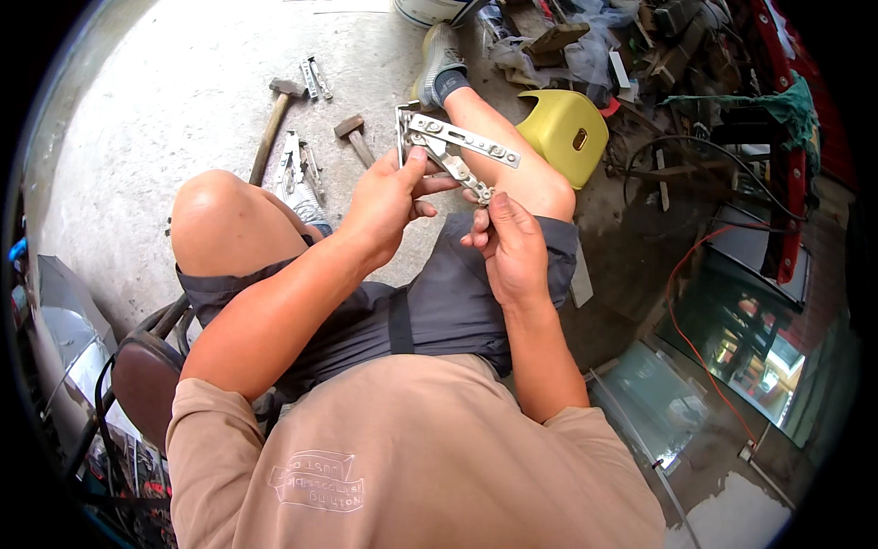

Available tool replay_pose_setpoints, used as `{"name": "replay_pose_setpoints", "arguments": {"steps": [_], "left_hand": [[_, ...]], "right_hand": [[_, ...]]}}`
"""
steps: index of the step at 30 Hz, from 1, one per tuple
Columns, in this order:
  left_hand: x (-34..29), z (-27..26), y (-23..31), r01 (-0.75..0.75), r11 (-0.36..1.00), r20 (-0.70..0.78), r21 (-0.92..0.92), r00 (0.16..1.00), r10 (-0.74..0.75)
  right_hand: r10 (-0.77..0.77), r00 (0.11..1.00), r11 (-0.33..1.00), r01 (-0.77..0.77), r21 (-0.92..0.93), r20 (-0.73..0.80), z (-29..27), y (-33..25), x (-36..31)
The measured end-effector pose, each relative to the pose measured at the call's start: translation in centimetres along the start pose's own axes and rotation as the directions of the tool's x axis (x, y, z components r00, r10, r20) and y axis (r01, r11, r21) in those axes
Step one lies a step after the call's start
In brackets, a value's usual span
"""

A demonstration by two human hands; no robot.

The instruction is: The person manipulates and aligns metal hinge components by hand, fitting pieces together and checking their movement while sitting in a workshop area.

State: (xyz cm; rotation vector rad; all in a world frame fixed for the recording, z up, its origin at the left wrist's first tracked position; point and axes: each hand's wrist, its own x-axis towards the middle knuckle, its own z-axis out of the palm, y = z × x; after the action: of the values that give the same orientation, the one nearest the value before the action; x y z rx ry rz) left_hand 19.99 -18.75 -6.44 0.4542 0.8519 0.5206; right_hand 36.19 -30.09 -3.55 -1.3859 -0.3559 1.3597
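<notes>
Linkage of pale metal bars [466, 139] is held up above the lap [366, 316]. The left hand [384, 203], partly closed, grips its left side; the right hand [514, 245], nearly closed, seems to pinch its lower end, the fingertips being partly hidden. The right shin [498, 128] and yellow stool [560, 137] stand between it and the scrap heap [558, 41] along the floor's [146, 119] right edge. Leftward lie a long-handled hammer [272, 133], a second hammer [355, 139] and loose metal fittings [315, 80].

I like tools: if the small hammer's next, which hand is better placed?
Probably the left hand: it's beside the small hammer, while the right hand is farther off. Both hold the hinge, though.
</notes>
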Motion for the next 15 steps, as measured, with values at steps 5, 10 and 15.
{"name": "replay_pose_setpoints", "arguments": {"steps": [5, 10, 15], "left_hand": [[-0.1, 0.2, 0.3, -0.031, 0.999, -0.035, -0.017, 0.999, 0.030], [0.0, -0.1, 0.3, -0.037, 0.999, -0.028, -0.001, 0.999, 0.037], [-0.2, -0.1, 0.4, -0.062, 0.998, -0.035, -0.013, 0.998, 0.061]], "right_hand": [[-0.008, 1.000, 1.000, 0.008, -0.002, 0.021, 0.5, 0.2, -0.2], [-0.025, 0.999, 0.998, 0.027, -0.053, 0.048, 1.1, -0.1, -0.6], [-0.070, 0.995, 0.986, 0.081, -0.146, 0.075, 1.2, 0.1, -0.8]]}}
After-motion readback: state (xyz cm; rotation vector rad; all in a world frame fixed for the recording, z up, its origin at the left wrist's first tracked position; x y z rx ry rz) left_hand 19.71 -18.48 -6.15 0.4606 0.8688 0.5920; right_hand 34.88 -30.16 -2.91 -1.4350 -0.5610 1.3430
